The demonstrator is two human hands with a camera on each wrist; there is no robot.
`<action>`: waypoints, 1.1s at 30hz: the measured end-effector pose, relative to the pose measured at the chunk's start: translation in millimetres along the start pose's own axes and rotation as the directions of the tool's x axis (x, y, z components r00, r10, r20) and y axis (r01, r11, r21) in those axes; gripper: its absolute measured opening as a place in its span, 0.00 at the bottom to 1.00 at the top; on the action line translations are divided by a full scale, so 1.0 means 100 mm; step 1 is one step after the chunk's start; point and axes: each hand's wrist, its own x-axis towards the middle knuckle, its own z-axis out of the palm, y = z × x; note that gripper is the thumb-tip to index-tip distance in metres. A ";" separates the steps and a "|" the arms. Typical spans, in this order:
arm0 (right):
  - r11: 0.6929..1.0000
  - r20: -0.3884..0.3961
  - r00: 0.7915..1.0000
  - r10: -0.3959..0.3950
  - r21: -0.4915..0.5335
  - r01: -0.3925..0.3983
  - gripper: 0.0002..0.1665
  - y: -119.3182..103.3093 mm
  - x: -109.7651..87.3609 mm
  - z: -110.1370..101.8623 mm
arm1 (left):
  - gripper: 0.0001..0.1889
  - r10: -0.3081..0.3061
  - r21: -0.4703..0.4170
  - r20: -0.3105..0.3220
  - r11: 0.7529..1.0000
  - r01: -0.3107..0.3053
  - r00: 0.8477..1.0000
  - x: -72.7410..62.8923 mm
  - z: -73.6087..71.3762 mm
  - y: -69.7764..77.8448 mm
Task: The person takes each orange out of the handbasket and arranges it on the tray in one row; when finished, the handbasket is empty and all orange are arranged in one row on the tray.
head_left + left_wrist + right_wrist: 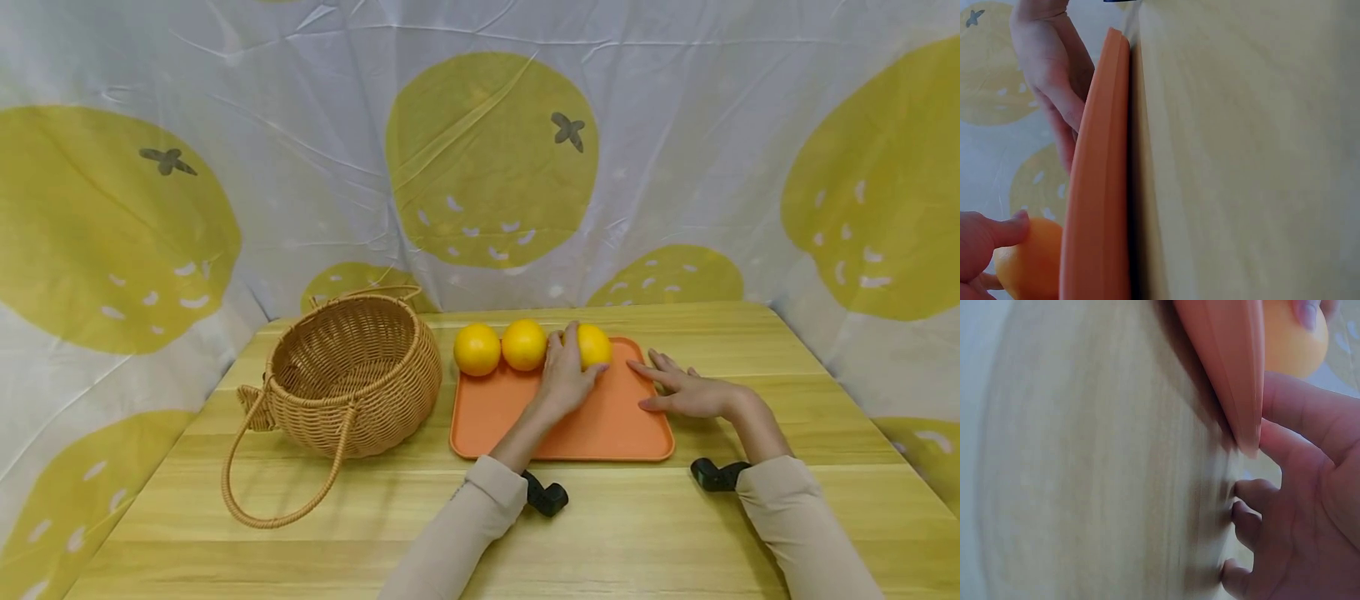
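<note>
Three oranges stand in a row along the far side of a coral tray (pixel 495 425): a left orange (pixel 477 350), a middle orange (pixel 524 345) and a right orange (pixel 596 346). My left hand (pixel 564 377) holds the right orange between thumb and fingers; the left wrist view shows the thumb on this orange (pixel 1034 259). At the tray's right edge is my right hand (pixel 690 393), its fingers spread and fairly straight. In the right wrist view, fingertips of this hand (pixel 1316 481) lie right at the tray's rim (pixel 1235 375).
Left of the tray stands a round wicker basket (pixel 390 408), open at the top, its near handle (pixel 337 458) hanging down onto the wooden table (pixel 600 533). A white cloth (pixel 675 167) printed with yellow fruit rises behind the table and along its sides.
</note>
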 end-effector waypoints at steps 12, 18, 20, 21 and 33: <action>1.000 -0.005 1.000 -0.001 0.000 0.001 0.52 0.03 0.00 0.02 | 0.40 -0.015 0.017 -0.039 1.000 0.015 0.999 0.04 0.06 0.02; 1.000 -0.002 1.000 0.004 0.013 -0.004 0.51 -0.01 0.01 0.01 | 0.41 -0.039 0.077 -0.040 0.996 0.042 0.998 0.05 0.07 0.05; 1.000 -0.001 1.000 0.005 0.010 -0.005 0.51 -0.01 0.01 0.01 | 0.41 -0.027 0.110 -0.034 0.993 0.031 0.999 0.05 0.06 0.06; 1.000 -0.001 1.000 0.003 0.009 -0.003 0.51 -0.02 0.01 0.00 | 0.41 -0.019 0.126 -0.031 0.992 0.023 0.999 0.05 0.05 0.06; 1.000 -0.006 1.000 0.007 0.009 -0.007 0.51 -0.03 0.00 0.01 | 0.36 0.036 0.199 -0.028 0.980 -0.030 0.999 0.05 0.05 0.05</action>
